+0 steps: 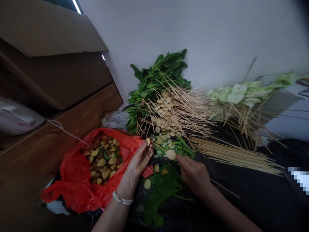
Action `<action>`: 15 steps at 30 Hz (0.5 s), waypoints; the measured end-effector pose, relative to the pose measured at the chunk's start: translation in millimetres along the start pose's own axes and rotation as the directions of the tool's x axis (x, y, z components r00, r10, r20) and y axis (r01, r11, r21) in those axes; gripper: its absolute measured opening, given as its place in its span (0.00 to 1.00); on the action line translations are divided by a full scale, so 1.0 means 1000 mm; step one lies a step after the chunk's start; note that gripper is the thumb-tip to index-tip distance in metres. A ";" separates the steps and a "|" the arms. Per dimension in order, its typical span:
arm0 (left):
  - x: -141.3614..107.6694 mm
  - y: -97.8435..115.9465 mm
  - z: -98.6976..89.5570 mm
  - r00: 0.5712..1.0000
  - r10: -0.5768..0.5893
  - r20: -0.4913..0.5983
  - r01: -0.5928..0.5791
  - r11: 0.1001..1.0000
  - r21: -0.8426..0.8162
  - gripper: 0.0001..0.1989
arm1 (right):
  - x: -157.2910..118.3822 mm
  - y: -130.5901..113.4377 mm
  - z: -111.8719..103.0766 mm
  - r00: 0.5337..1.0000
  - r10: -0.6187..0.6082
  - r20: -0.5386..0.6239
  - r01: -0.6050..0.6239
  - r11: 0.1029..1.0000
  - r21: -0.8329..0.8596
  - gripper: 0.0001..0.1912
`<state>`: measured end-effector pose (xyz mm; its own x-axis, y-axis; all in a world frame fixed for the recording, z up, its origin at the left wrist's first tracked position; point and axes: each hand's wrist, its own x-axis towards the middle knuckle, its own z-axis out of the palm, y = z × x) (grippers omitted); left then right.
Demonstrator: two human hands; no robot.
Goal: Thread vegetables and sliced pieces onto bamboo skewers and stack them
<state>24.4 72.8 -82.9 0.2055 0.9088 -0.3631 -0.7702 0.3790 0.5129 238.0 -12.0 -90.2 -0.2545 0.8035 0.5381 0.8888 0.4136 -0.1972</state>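
Observation:
My left hand (141, 158), with a beaded bracelet at the wrist, pinches a small pale potato slice (148, 141) between thumb and fingers. Lower and to the right, my right hand (194, 174) is closed round a thin bamboo skewer (159, 147). Its tip points left toward my left hand, and a larger potato slice (171, 155) is threaded on it beside my right fingers. Left of my left hand, an open red plastic bag (77, 174) holds many cut potato slices (102, 161). Behind my hands lies a pile of skewered potato slices (164, 112).
Leafy greens (164, 71) lean against the wall behind the skewers. Loose bare skewers (236, 154) lie at the right on black plastic. Skewered cabbage pieces (243, 93) sit at the back right. A large green leaf (156, 196) lies in front. Left stands a cardboard box (60, 74).

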 end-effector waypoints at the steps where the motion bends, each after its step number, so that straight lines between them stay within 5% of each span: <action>1: 0.000 0.000 0.000 1.000 0.004 -0.014 -0.004 1.000 -0.003 0.06 | 0.000 -0.001 0.001 1.000 -0.007 0.004 0.007 1.000 -0.003 0.16; 15: -0.001 -0.005 -0.002 0.990 0.104 -0.090 -0.095 0.991 0.099 0.07 | -0.001 -0.003 0.004 1.000 -0.012 0.027 0.012 1.000 -0.017 0.17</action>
<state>26.6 69.9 -86.8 0.0690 0.9239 -0.3765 -0.7230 0.3063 0.6192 234.5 -12.4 -93.3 -0.2754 0.8100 0.5178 0.8919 0.4163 -0.1768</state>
